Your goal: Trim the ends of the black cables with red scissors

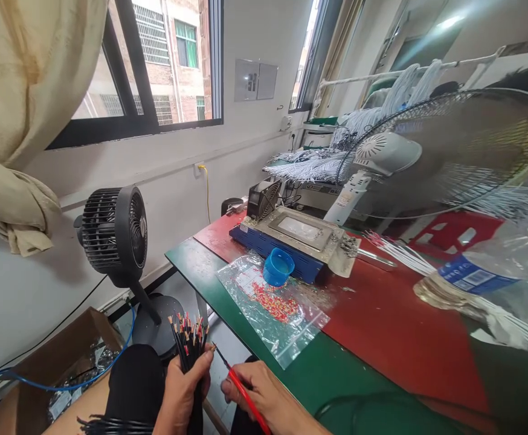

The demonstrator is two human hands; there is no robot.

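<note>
My left hand [186,383] is closed around a bundle of black cables [189,347], held upright over my lap. At their tops the cables show short red and pale inner wires with bare copper ends. My right hand [261,389] grips a slim red tool [246,396] with a thin dark tip, whose exact kind I cannot tell. That tip is close to my left thumb, beside the bundle; whether it touches a wire is unclear. More black cable ends [114,425] lie across my leg.
A clear zip bag [282,341] bears small red and yellow bits [275,302] and a blue cup [278,266]. Behind stands a blue-sided solder pot [300,232]. A black fan [116,235], white fan [386,154], water bottle [476,278] and cardboard box [32,386] surround the table [382,314].
</note>
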